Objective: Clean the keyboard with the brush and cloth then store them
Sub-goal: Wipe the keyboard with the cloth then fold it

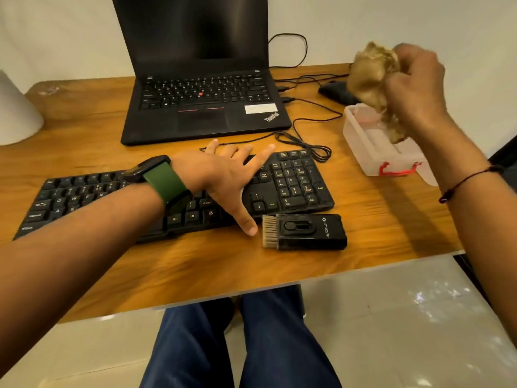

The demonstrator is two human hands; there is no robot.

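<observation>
**Tan cloth up, brush on desk**

Right hand (416,88) fist-clenched on bunched cloth (372,77), held above clear plastic box (363,141). Left hand (229,177) flat, fingers spread, pressing black keyboard (293,183). Brush (305,232) lies on wooden desk (209,261), just beside keyboard's near-right corner.

Both forearms are bare, no sleeves in sight. On the left wrist sits a smartwatch (145,167) with a dark rectangular case and a broad green strap (167,182) wrapping around. At the right of the frame, the right wrist wears a thin dark cord bracelet (466,181) with a small knot. Bottom centre, the legs are in dark blue trousers (237,345).
</observation>
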